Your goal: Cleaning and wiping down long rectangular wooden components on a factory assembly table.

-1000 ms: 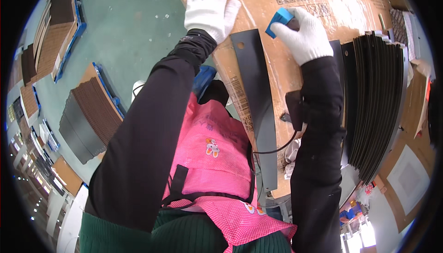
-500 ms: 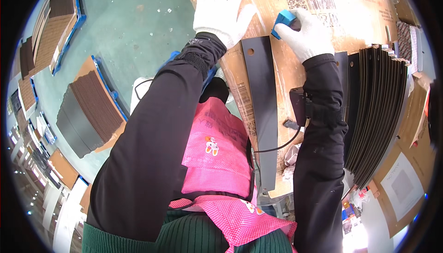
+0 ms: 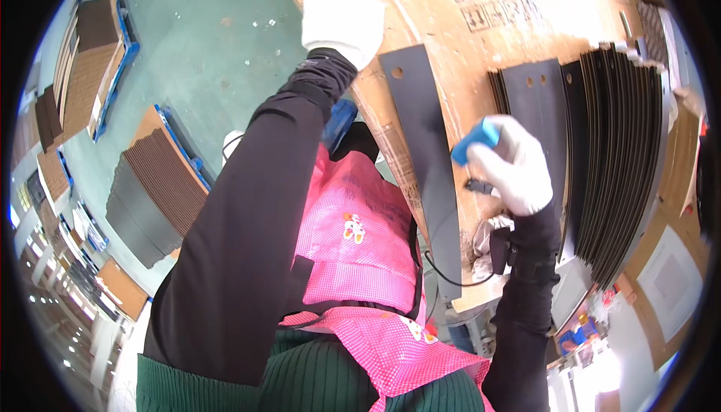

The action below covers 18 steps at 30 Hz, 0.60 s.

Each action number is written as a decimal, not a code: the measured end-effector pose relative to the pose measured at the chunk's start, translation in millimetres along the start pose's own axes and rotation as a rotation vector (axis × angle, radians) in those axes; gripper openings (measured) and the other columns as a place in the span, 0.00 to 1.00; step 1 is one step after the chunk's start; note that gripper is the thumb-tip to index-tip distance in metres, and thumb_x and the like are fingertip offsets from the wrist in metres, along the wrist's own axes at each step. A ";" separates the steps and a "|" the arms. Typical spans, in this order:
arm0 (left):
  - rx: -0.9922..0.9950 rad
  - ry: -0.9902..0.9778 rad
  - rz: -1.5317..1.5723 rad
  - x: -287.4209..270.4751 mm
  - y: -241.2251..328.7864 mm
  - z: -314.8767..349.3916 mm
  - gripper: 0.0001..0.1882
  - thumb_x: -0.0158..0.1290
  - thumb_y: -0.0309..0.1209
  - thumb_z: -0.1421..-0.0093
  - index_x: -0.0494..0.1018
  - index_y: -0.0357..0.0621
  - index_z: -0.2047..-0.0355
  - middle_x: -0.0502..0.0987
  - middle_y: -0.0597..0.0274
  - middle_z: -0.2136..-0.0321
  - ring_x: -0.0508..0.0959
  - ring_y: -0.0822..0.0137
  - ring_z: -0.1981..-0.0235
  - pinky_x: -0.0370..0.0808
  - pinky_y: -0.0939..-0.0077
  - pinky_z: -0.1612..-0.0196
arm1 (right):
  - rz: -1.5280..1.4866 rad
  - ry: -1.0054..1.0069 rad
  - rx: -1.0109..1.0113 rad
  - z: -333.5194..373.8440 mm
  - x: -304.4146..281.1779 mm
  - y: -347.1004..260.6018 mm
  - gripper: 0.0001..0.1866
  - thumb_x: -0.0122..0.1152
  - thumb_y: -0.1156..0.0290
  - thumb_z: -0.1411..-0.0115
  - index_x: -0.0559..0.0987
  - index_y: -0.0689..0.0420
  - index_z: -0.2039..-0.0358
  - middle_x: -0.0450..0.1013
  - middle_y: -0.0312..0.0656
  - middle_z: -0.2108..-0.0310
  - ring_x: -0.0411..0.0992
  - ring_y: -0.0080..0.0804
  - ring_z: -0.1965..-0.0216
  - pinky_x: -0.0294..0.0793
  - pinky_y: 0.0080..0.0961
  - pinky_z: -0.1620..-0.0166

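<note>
My right hand (image 3: 514,164), in a white glove, grips a small blue block (image 3: 476,140) between thumb and fingers. It is over the cardboard-covered table, just right of a long dark grey strip (image 3: 426,141) with a hole near its far end. What the block is exactly, I cannot make out. Also gloved in white, my left hand (image 3: 342,15) lies with fingers stretched forward at the table's far left edge, beyond the strip, holding nothing I can see. A small black piece (image 3: 478,186) sits close to my right hand's fingers.
Many similar dark strips stand in a fanned stack (image 3: 616,149) at the right, with another holed strip (image 3: 535,96) beside it. A black cable (image 3: 466,283) and crumpled white material (image 3: 492,235) are near the right forearm. Stacked panels (image 3: 161,194) lie on the left floor.
My right hand has come back toward me with the blue block, from the table's far part to beside the strip. My left hand has shifted slightly left. The head view has shifted a little.
</note>
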<state>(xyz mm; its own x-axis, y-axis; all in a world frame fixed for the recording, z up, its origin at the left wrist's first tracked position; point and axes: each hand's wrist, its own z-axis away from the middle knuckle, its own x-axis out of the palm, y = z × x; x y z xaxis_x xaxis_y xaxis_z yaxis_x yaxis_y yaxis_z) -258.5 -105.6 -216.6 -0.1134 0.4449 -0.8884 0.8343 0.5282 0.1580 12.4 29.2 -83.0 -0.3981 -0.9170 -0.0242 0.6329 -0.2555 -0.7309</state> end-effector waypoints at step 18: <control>0.122 0.049 0.099 26.8 -22.1 -0.8 0.16 0.54 0.40 0.33 0.79 0.50 0.49 0.79 0.56 0.47 0.76 0.53 0.44 0.69 0.58 0.38 | -0.232 0.236 0.548 295.6 6.2 281.8 0.16 0.67 0.67 0.41 0.78 0.61 0.55 0.77 0.41 0.61 0.76 0.26 0.62 0.76 0.29 0.56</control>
<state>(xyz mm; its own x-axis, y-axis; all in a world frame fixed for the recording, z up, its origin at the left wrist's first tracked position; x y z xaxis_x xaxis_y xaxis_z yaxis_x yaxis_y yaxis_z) -280.3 -104.8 -243.6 -0.0512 0.5265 -0.8486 0.9017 0.3897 0.1874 384.6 -138.9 -87.5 -0.6617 -0.7428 -0.1022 0.7354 -0.6164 -0.2816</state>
